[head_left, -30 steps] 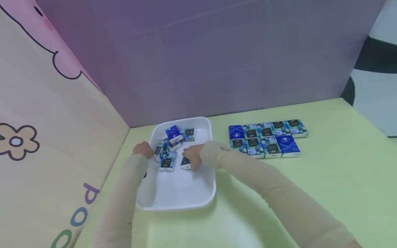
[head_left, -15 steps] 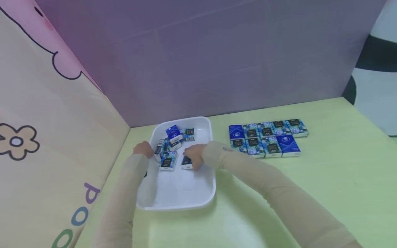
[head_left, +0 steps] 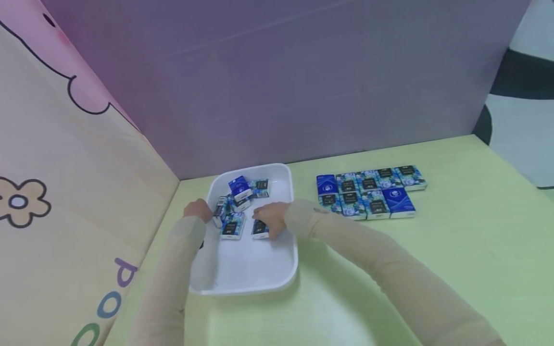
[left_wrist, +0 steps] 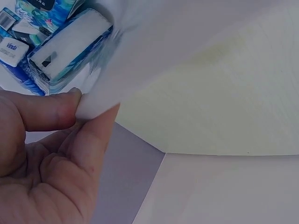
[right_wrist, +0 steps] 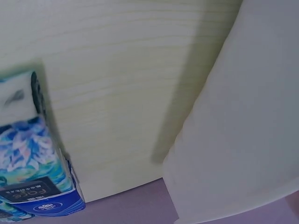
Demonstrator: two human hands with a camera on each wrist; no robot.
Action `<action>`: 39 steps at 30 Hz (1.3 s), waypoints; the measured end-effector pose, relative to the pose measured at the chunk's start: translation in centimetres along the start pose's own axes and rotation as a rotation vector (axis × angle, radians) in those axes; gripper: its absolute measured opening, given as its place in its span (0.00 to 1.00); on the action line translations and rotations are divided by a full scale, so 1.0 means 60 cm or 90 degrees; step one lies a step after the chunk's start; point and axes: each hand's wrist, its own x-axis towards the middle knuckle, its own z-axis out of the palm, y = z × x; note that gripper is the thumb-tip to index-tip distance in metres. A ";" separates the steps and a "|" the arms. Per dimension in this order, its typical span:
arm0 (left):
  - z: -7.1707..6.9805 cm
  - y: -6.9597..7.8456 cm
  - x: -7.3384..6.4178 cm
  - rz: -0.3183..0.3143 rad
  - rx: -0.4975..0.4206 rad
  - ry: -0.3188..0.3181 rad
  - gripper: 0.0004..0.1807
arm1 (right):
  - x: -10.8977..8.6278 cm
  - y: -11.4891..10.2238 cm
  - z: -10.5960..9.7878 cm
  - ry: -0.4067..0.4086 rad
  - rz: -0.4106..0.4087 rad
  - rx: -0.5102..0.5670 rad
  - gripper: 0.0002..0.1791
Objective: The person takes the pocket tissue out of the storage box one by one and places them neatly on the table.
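Note:
Inside a white plastic tray [head_left: 255, 278], my right hand [head_left: 273, 217] holds a small blue-and-black tissue pack [head_left: 260, 229], gripping it from above and partly covering it. In the right wrist view the tray's outer wall [right_wrist: 247, 116] hides nearly all of that hand. My left hand [left_wrist: 51, 154] pinches the tray's rim between thumb and fingers, at its left side in the head view. Several floral and plain blue tissue packs lie loosely in the tray, among them a floral pack [head_left: 232, 226] and, tilted on top, a blue pack [head_left: 240, 187].
Right of the tray, tissue packs stand in two touching rows on the pale green table [head_left: 454, 230]; a blue pack [head_left: 399, 203] ends the near row. A purple-grey wall panel [head_left: 281, 86] rises behind the table, and a printed panel [head_left: 99, 192] borders its left.
My right hand and the pack under it have shifted slightly right relative to the tray. The head view has turned a little. My left hand stays at the rim.

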 end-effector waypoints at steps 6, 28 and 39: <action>0.003 -0.001 0.004 -0.006 -0.008 -0.001 0.17 | -0.009 -0.002 -0.007 0.016 -0.011 0.009 0.45; 0.008 -0.007 0.014 -0.001 -0.024 -0.003 0.17 | -0.143 0.059 -0.057 0.107 -0.035 0.081 0.46; 0.001 -0.006 0.003 -0.002 -0.035 -0.012 0.19 | -0.267 0.137 -0.054 0.129 0.012 0.111 0.44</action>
